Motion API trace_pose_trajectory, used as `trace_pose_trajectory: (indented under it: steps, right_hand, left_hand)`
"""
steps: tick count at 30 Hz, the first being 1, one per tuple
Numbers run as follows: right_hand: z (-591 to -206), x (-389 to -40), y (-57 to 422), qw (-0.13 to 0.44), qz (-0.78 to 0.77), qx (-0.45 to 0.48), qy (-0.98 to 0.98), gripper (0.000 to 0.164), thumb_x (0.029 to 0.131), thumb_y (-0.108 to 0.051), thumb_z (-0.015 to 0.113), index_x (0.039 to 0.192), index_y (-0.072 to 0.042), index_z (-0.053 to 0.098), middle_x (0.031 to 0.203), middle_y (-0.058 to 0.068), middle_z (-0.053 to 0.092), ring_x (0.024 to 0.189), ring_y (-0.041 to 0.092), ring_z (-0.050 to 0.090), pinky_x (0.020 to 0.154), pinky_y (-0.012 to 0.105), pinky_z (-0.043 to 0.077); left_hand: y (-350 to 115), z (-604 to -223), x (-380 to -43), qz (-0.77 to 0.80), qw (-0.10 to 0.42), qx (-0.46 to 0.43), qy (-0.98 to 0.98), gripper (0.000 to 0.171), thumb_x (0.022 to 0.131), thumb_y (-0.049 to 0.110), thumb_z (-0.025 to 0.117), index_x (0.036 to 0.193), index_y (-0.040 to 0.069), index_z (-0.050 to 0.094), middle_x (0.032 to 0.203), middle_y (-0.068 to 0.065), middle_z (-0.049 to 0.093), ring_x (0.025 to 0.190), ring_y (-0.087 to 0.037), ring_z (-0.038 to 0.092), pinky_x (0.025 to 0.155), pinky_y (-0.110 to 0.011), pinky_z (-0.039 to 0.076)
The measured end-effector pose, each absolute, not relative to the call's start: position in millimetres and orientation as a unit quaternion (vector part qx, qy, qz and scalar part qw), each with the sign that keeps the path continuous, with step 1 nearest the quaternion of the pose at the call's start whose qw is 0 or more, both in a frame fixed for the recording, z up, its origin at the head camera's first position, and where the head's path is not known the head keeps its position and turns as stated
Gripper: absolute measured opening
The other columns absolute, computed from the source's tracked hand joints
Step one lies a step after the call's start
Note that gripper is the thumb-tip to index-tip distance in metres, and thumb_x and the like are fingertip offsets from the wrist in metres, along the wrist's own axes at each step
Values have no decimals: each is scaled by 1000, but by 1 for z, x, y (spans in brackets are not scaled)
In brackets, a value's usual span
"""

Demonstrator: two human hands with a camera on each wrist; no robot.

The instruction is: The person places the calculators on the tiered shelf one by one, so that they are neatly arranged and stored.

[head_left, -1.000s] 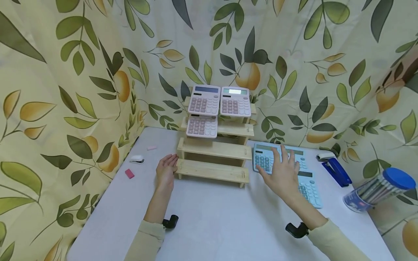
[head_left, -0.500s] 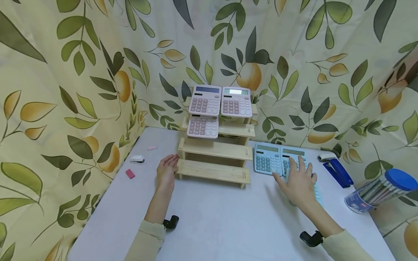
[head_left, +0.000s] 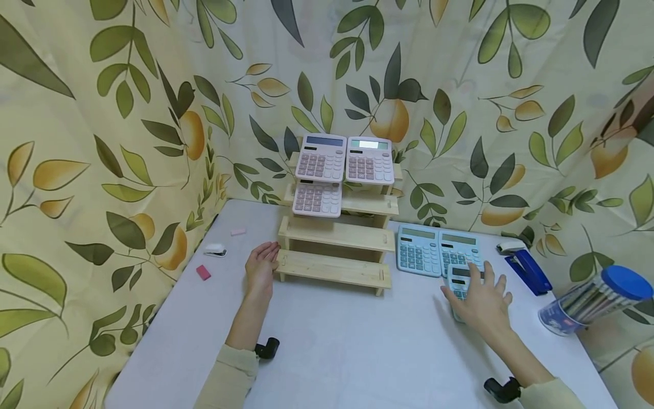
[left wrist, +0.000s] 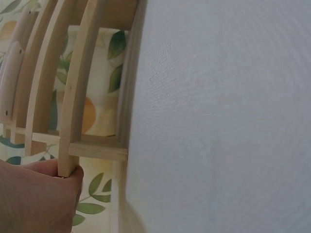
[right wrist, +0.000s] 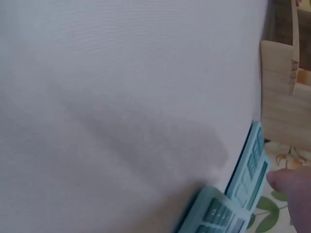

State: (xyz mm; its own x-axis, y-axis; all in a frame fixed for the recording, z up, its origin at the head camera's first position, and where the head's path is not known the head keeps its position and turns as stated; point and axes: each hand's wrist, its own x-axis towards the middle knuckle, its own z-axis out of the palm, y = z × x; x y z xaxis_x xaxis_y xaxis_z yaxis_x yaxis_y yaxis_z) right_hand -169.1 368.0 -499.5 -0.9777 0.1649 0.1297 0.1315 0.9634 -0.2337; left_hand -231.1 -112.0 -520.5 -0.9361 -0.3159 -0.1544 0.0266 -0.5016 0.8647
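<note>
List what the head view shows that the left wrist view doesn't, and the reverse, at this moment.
Only head: the right grip, fingers spread at the nearest of three blue calculators; the blue stapler; the blue-lidded tub; the keys of three pink calculators.

Only left wrist: a close side view of the left grip, with digits on both sides of a board's end on the rack, plus what looks like a pink calculator's back.

Both: the left grip at the rack, the white table and the leafy curtain.

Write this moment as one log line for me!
left hand: holds rack | right hand: spread over front blue calculator | three pink calculators: on rack
</note>
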Motion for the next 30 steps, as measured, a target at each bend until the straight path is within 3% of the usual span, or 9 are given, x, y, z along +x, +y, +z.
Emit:
trace_pose_trajectory:
  steps: [19,30]
  right_hand:
    - [-521,-155,385,18,127,-106,-986,115,84,-56,80,156,13,22,156,49,4,129,84,15,90,94,31]
    - [-528,-149,385,19,127,-107,-986,111,85,-53,78,156,12,23,156,49,6,122,79,32,81,86,44]
  left_hand:
    - [-113,-523,-232,-855,94,144,-489,65,81,-33,33,144,-16,37,147,-36,47,143,-42,47,122,-36,39]
    - [-112,-520,-232,-853,100,145,-492,63,83,-33,34,143,-16,39,146,-35,49,141,-41,49,121,-36,40]
